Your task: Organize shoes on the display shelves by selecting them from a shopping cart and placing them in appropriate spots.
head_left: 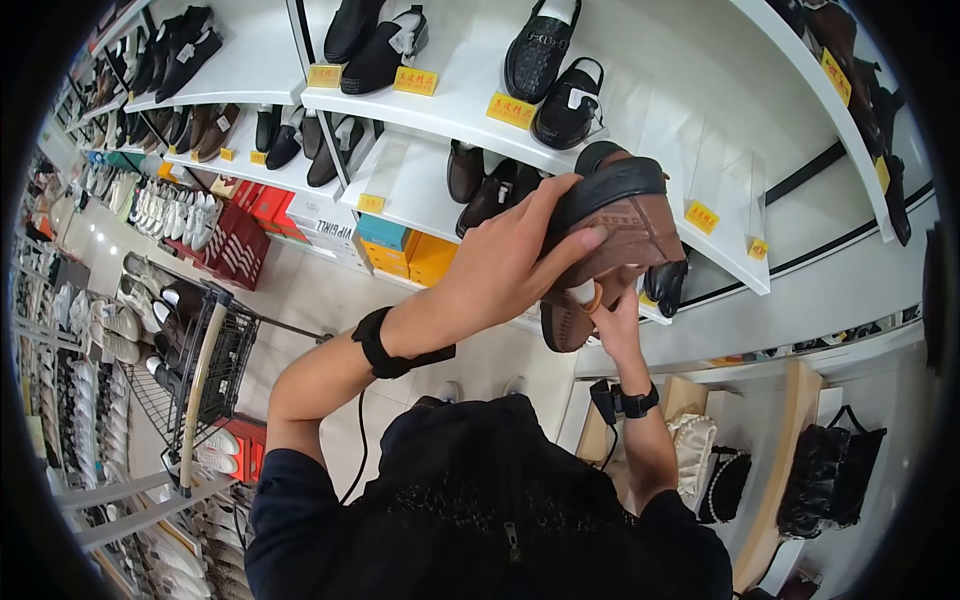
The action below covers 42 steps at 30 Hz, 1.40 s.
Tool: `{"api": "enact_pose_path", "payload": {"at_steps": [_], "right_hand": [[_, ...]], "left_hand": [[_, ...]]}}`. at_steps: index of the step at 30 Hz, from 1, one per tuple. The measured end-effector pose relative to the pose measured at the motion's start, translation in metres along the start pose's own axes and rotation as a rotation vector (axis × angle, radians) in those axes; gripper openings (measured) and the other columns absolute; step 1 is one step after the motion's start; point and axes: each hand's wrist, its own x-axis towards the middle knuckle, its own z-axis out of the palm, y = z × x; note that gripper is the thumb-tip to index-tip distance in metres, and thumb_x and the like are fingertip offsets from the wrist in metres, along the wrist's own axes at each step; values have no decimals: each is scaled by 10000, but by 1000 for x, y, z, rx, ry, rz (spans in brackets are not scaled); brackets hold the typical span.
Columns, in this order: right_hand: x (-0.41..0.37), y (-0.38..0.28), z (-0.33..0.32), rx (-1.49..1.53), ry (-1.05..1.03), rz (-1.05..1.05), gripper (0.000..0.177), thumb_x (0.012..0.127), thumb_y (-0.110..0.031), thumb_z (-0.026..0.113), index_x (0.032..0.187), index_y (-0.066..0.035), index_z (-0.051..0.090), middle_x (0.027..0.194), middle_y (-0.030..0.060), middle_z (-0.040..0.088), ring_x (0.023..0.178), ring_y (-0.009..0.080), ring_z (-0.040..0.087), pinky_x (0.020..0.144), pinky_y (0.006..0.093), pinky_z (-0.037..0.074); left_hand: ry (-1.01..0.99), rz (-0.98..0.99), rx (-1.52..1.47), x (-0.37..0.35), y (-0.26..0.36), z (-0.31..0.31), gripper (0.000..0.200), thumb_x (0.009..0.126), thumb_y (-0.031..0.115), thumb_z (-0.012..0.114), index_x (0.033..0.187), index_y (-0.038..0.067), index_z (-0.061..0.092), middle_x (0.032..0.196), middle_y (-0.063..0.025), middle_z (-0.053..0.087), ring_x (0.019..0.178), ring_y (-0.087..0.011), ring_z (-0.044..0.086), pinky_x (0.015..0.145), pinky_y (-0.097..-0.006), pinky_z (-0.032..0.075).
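My left hand [510, 245] is closed on a brown leather shoe [630, 225] with a black padded collar, fingers over the top and thumb along its side. It is held up in front of the white shelves. Just below, my right hand [618, 325] is closed at a second brown shoe part [563, 325] with visible stitching, which hangs lower and overlaps the first. Whether the two are separate shoes I cannot tell. Dark straps circle both wrists. Behind the shoe, black loafers [540, 55] and a black slingback shoe [568, 105] stand on the upper shelf.
Yellow price tags [511, 110] line the shelf edges. Shoe boxes [390, 240] stand under the lower shelf. To my left is a shopping cart [205, 370] with shoes in it, beside racks of pale shoes [90, 400]. Black handbags [830, 480] sit in shelf compartments at the right.
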Motion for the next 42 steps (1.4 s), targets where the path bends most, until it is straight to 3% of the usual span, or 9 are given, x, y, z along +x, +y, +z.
{"api": "enact_pose_path", "payload": {"at_steps": [8, 12, 14, 15, 20, 27, 35, 40, 42], "right_hand": [[-3, -19, 8, 24, 93, -19, 560, 869, -168, 795, 1317, 22, 516, 1231, 116, 656, 1086, 178, 657, 944, 331, 524], [-7, -37, 5, -1, 83, 37, 593, 868, -165, 798, 1339, 30, 495, 1261, 130, 639, 1153, 189, 628, 1004, 347, 492], [-10, -33, 4, 5, 87, 33, 642, 831, -145, 830, 1345, 39, 493, 1272, 124, 638, 1166, 198, 618, 1023, 342, 477], [-13, -31, 3, 35, 68, 16, 627, 840, -140, 821, 1346, 31, 494, 1263, 119, 639, 1152, 188, 617, 1016, 338, 477], [-27, -26, -13, 92, 44, 66, 600, 854, -135, 804, 1350, 16, 502, 1252, 107, 642, 1127, 175, 619, 1003, 341, 478], [-71, -12, -48, -3, -9, 171, 697, 822, -159, 832, 1386, 31, 470, 1304, 109, 615, 1192, 181, 586, 1047, 344, 444], [-105, 6, -70, 30, 191, 243, 630, 850, -95, 755, 1387, 33, 452, 1310, 111, 596, 1188, 172, 567, 1052, 347, 435], [-112, 9, -88, 152, 327, 218, 619, 854, -85, 732, 1393, 28, 449, 1312, 116, 599, 1195, 186, 577, 1042, 348, 443], [-115, 8, -98, 237, 376, 150, 616, 853, -81, 725, 1394, 26, 450, 1307, 117, 604, 1197, 193, 583, 1037, 350, 448]], "left_hand": [[101, 190, 51, -1, -34, 27, 980, 953, 410, 686, 1576, -20, 63, 1535, -323, 325, 1398, -429, 410, 1139, -441, 357], [109, 266, 37, 0, -50, 38, 1068, 896, 295, 774, 1578, 22, -1, 1526, -300, 325, 1391, -385, 421, 1137, -433, 371], [120, 135, -313, 1, -60, 45, 1073, 838, 282, 825, 1552, 12, 71, 1402, -295, 461, 1307, -381, 507, 1093, -437, 421], [114, 90, -397, -1, -55, 43, 919, 895, 142, 754, 1549, 75, 112, 1411, -230, 453, 1335, -286, 481, 1087, -393, 433], [105, -27, -461, 3, -65, 47, 763, 966, 132, 669, 1533, 56, 163, 1334, -170, 553, 1277, -242, 526, 1049, -359, 446], [-75, -407, -1004, 19, -64, 61, 642, 1080, 524, 361, 1511, 51, 306, 1348, -124, 559, 1217, -176, 575, 1007, -341, 495], [-180, -511, -1028, 26, -64, 125, 678, 1071, 593, 194, 1531, 100, 271, 1426, -112, 493, 1264, -219, 547, 1008, -356, 495], [-412, -89, -430, 19, -58, 153, 740, 1012, 481, 577, 1518, 27, 285, 1420, -141, 502, 1312, -223, 505, 1087, -367, 429], [-570, -251, -559, 34, -35, 143, 845, 934, 402, 724, 1516, -10, 271, 1416, -149, 494, 1314, -216, 494, 1101, -365, 414]]}}
